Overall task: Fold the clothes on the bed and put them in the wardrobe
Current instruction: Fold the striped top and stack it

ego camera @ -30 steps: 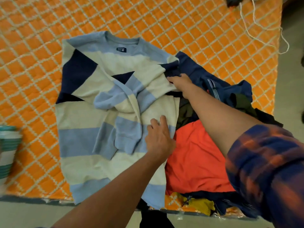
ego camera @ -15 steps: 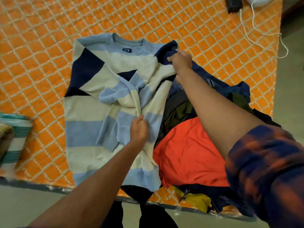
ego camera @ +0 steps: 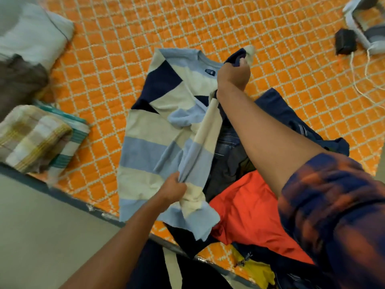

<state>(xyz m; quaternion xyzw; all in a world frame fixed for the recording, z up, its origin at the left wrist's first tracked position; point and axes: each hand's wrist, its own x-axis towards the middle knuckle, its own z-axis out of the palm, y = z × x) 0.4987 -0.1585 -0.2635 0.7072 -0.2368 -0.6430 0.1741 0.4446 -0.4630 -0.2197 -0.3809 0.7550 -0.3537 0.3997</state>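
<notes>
A striped sweater (ego camera: 143,147) in light blue, cream and navy lies on the orange quilted bed (ego camera: 116,59). Its right side is lifted and folded toward the middle. My right hand (ego camera: 233,75) grips the sweater's right shoulder near the collar. My left hand (ego camera: 171,189) pinches the same edge lower down, close to the hem. To the right lies a heap of unfolded clothes: an orange garment (ego camera: 250,213), dark jeans (ego camera: 227,155), a navy piece (ego camera: 291,119) and something yellow (ego camera: 258,270).
Folded checked and teal-striped cloths (ego camera: 35,138) are stacked at the bed's left edge, with a white pillow (ego camera: 33,32) behind them. A black adapter (ego camera: 344,43) with white cables and a white device (ego camera: 362,24) lie at the far right. Grey floor (ego camera: 41,236) runs along the bed's near edge.
Both hands have lifted the sweater's right edge and carried it left over the body, uncovering the jeans beneath. The view has swung, so the folded stack and pillow now show.
</notes>
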